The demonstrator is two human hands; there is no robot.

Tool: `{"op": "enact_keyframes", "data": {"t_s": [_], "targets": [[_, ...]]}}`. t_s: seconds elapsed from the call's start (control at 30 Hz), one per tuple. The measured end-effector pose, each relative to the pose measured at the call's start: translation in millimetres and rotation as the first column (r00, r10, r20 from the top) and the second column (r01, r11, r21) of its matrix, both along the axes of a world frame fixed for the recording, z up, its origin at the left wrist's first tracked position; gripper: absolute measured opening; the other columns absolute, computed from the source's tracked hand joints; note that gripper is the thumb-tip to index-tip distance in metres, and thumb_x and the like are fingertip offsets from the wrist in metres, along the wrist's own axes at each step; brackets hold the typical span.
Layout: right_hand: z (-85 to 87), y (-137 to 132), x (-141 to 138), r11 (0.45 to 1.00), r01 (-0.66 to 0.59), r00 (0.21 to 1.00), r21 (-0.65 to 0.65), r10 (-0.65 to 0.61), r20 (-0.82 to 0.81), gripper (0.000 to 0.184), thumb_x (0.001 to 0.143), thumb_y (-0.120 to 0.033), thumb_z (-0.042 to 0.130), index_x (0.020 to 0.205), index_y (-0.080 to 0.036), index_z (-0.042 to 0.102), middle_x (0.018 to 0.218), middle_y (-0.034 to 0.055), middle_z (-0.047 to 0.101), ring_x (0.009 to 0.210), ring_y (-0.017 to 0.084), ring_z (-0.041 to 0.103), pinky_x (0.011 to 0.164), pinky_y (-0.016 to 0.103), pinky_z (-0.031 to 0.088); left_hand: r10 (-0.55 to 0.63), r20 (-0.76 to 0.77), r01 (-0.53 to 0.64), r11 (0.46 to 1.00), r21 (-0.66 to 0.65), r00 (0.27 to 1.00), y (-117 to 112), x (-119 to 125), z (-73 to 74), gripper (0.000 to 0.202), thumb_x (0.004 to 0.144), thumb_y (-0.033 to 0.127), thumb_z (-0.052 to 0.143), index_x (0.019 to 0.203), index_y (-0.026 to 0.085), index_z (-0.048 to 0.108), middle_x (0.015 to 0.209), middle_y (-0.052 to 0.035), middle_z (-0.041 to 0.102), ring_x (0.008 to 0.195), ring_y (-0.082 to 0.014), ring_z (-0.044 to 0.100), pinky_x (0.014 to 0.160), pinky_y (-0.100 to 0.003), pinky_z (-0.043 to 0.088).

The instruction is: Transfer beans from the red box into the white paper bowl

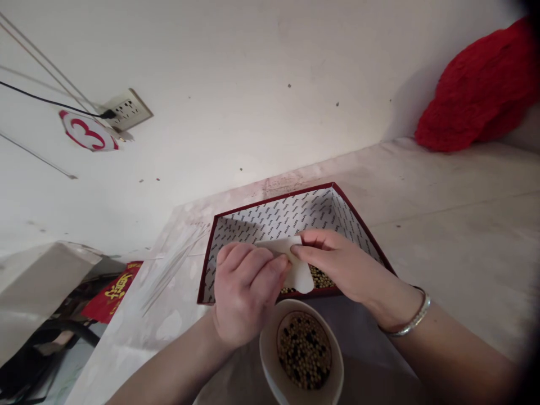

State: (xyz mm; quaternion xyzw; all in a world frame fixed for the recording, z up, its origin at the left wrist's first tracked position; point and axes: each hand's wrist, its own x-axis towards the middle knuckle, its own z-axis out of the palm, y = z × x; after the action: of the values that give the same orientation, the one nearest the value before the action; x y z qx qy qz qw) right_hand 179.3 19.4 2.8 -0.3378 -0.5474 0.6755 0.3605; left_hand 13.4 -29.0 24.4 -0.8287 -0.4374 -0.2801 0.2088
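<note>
Both hands are over a dark red open box (274, 216) lined with printed white paper. My left hand (247, 289) is closed in a fist on one part of a cream-white piece of paper or thin card (301, 275) with a rounded end. Thumb and fingers of my right hand (333, 259) pinch its upper right edge. Small yellow and black beads (321, 277) lie in the box below the card. Close in front of the box stands a white cup (270, 351) holding more yellow and black beads (304, 351). The left fingers hide part of the card.
Thin pale sticks or strands (177, 261) lie left of the box on the pale tabletop (455, 236). A red cloth bundle (485, 90) rests at the far right against the wall. A power outlet (130, 109) with a plugged cable is at upper left, and a red bag (116, 292) sits beyond the table's left edge.
</note>
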Motion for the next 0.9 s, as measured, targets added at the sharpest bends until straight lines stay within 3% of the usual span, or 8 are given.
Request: {"op": "enact_keyframes", "data": {"t_s": [0.3, 0.43, 0.53, 0.63, 0.77, 0.83, 0.87, 0.9], "targets": [[-1.8, 1.9, 0.3, 0.999, 0.013, 1.0, 0.029, -0.013, -0.023, 0.017, 0.076, -0.031, 0.055, 0.063, -0.019, 0.057, 0.058, -0.0016, 0.053, 0.055, 0.013, 0.046, 0.05, 0.025, 0.035, 0.038, 0.11, -0.033, 0.998, -0.051, 0.993, 0.1, -8.7, 8.5, 0.012, 0.071, 0.011, 0.067, 0.08, 0.019, 0.062, 0.075, -0.002, 0.06, 0.072, -0.0155, 0.053, 0.068, -0.033, 0.045], [-3.9, 3.2, -0.4, 0.997, 0.053, 0.998, 0.05, -0.051, -0.043, 0.018, 0.079, -0.029, 0.051, 0.064, -0.018, 0.055, 0.063, -0.0019, 0.052, 0.058, 0.012, 0.045, 0.055, 0.026, 0.035, -0.049, 0.096, 0.066, 0.981, -0.182, 0.994, -27.8, -4.3, 4.6, 0.016, 0.07, 0.011, 0.068, 0.082, 0.02, 0.063, 0.073, -0.0009, 0.061, 0.072, -0.0156, 0.052, 0.067, -0.033, 0.044], [-4.1, 3.8, -1.7, 0.998, 0.045, 0.998, 0.04, -0.043, -0.053, 0.017, 0.079, -0.028, 0.051, 0.065, -0.018, 0.055, 0.067, -0.0008, 0.055, 0.062, 0.013, 0.047, 0.059, 0.026, 0.036, -0.153, -0.004, 0.142, 0.93, -0.34, 0.988, -46.1, -2.9, -3.9, 0.007, 0.073, 0.018, 0.066, 0.078, 0.021, 0.061, 0.064, 0.0016, 0.058, 0.065, -0.0146, 0.049, 0.064, -0.033, 0.041], [-4.8, 4.1, -2.2, 0.998, 0.047, 0.998, 0.037, -0.046, -0.03, 0.018, 0.079, -0.03, 0.051, 0.066, -0.018, 0.054, 0.067, 0.0002, 0.055, 0.064, 0.015, 0.048, 0.06, 0.027, 0.037, -0.164, -0.049, 0.127, 0.893, -0.433, 0.985, -48.7, -12.5, -7.0, 0.007, 0.076, 0.026, 0.064, 0.075, 0.02, 0.06, 0.064, 0.0018, 0.058, 0.064, -0.0146, 0.049, 0.064, -0.034, 0.041], [-7.3, 4.9, -2.1, 0.998, 0.054, 0.998, 0.026, -0.054, -0.027, 0.017, 0.079, -0.031, 0.051, 0.067, -0.019, 0.055, 0.066, 0.0003, 0.055, 0.065, 0.016, 0.05, 0.061, 0.028, 0.038, 0.054, -0.014, -0.055, 0.932, -0.358, 0.998, -20.8, -43.0, 0.1, 0.006, 0.081, 0.024, 0.058, 0.085, 0.022, 0.062, 0.078, -0.0008, 0.062, 0.076, -0.0151, 0.054, 0.069, -0.03, 0.044], [-8.3, 5.2, -2.2, 0.998, 0.055, 0.998, 0.004, -0.055, -0.032, 0.017, 0.079, -0.031, 0.052, 0.067, -0.019, 0.056, 0.066, 0.0002, 0.056, 0.066, 0.016, 0.051, 0.061, 0.028, 0.039, 0.21, -0.211, -0.285, 0.847, -0.449, 0.955, 1.4, -58.4, 2.1, 0.016, 0.086, 0.027, 0.049, 0.086, 0.021, 0.064, 0.083, -0.0035, 0.064, 0.081, -0.0167, 0.056, 0.073, -0.031, 0.045], [-8.6, 5.3, -2.2, 0.999, 0.053, 0.998, -0.004, -0.053, -0.034, 0.017, 0.079, -0.03, 0.052, 0.068, -0.019, 0.056, 0.067, 0.0003, 0.056, 0.066, 0.016, 0.051, 0.061, 0.028, 0.038, 0.225, -0.367, -0.396, 0.768, -0.504, 0.903, 12.4, -64.3, 1.3, 0.02, 0.087, 0.028, 0.046, 0.089, 0.021, 0.064, 0.086, -0.0046, 0.064, 0.084, -0.0182, 0.057, 0.074, -0.032, 0.045], [-8.7, 5.3, -2.2, 0.999, 0.052, 0.998, -0.007, -0.053, -0.033, 0.017, 0.08, -0.03, 0.051, 0.068, -0.019, 0.056, 0.067, 0.0003, 0.057, 0.066, 0.016, 0.051, 0.061, 0.028, 0.038, 0.192, -0.422, -0.415, 0.735, -0.537, 0.886, 22.5, -68.7, -0.7, 0.018, 0.085, 0.026, 0.048, 0.085, 0.021, 0.066, 0.084, -0.0047, 0.064, 0.083, -0.0191, 0.058, 0.073, -0.032, 0.046]]}}
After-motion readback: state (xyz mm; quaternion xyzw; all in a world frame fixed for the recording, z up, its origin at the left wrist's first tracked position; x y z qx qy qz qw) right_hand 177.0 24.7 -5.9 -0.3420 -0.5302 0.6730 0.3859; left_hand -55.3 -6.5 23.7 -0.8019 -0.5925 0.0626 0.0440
